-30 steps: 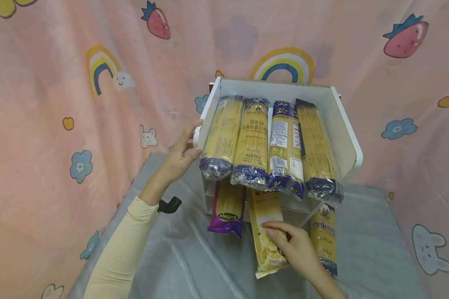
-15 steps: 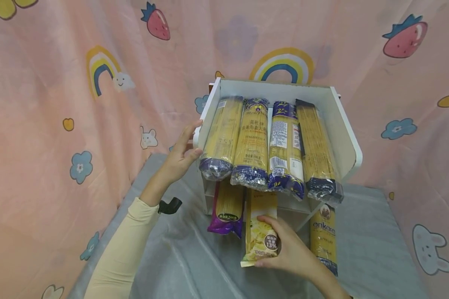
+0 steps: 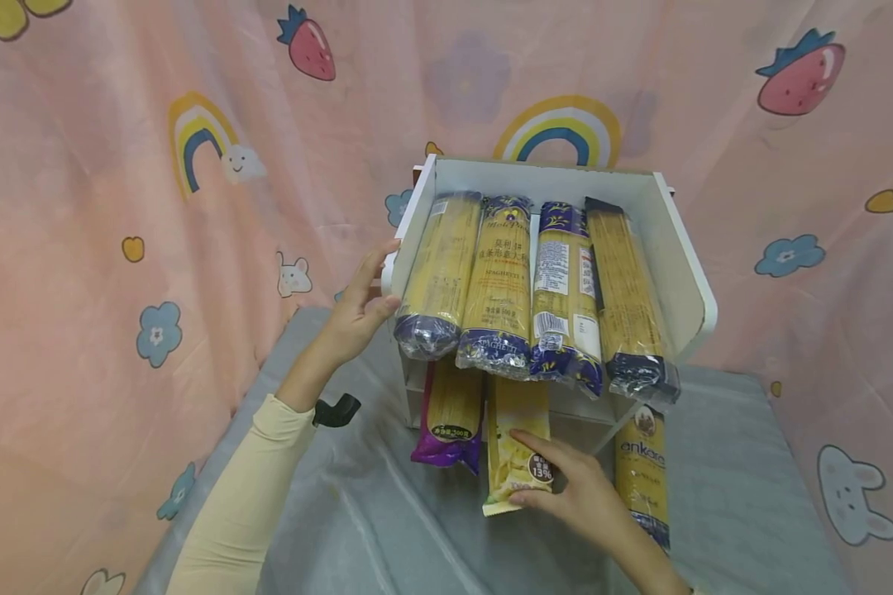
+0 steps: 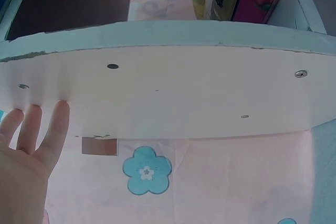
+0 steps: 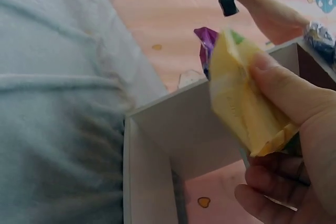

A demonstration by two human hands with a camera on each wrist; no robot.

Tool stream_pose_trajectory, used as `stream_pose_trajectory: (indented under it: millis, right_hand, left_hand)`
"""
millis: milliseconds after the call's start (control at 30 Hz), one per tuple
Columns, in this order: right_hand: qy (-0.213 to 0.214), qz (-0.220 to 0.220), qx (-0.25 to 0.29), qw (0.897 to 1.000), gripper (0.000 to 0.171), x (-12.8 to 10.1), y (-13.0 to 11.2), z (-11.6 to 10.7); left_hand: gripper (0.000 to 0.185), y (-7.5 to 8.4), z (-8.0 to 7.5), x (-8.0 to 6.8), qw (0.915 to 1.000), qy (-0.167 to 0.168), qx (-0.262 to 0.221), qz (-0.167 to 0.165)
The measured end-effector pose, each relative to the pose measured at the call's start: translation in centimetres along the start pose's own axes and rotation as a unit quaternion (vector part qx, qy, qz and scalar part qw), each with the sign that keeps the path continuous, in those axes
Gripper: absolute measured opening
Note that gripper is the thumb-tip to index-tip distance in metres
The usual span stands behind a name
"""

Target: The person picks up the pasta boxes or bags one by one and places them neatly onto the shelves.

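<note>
My right hand [image 3: 584,496] grips the front end of a yellow pasta packet [image 3: 509,469], whose rear part lies under the upper tier of a white two-tier shelf [image 3: 685,281] in the head view. From the right wrist, the thumb presses one side of the packet [image 5: 236,98] and the fingers curl at the other. My left hand [image 3: 351,322] rests its fingertips at the shelf's left side; the left wrist view has its straight fingers [image 4: 52,135] against that white panel. Left of the held packet, a purple-ended spaghetti packet [image 3: 454,413] sticks out of the lower tier.
Several clear spaghetti packets [image 3: 496,281] with blue ends lie side by side on the upper tier, overhanging its front. An "ankara" packet [image 3: 643,479] sticks out at the lower right. A grey cloth [image 3: 372,496] lies below, and a pink patterned curtain [image 3: 357,124] hangs behind.
The right hand has shifted the yellow packet left, nearer the purple one, turned it straighter, and pushed it slightly further into the lower tier. The left hand stays at the shelf's side.
</note>
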State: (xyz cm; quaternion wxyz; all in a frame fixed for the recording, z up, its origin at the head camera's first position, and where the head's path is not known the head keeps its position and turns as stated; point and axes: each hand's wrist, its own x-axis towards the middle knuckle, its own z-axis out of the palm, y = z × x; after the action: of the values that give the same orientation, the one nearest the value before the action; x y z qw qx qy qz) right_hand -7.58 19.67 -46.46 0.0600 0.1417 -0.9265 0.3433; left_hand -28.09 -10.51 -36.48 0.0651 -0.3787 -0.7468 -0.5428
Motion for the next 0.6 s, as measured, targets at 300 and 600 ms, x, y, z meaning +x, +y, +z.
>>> stream_pose_trajectory:
  millis: [300,600]
  right_hand:
    - [0.007,0.018,0.041,0.999,0.070,1.2,0.7,0.4]
    - [-0.004,0.059,0.059,0.997,0.068,2.1,0.8,1.0]
  left_hand:
    - [0.085,0.0,0.1,0.0,1.0000,0.002,0.005,0.004]
    - [0.086,0.2,0.0,0.0,1.0000,0.004,0.005,-0.003]
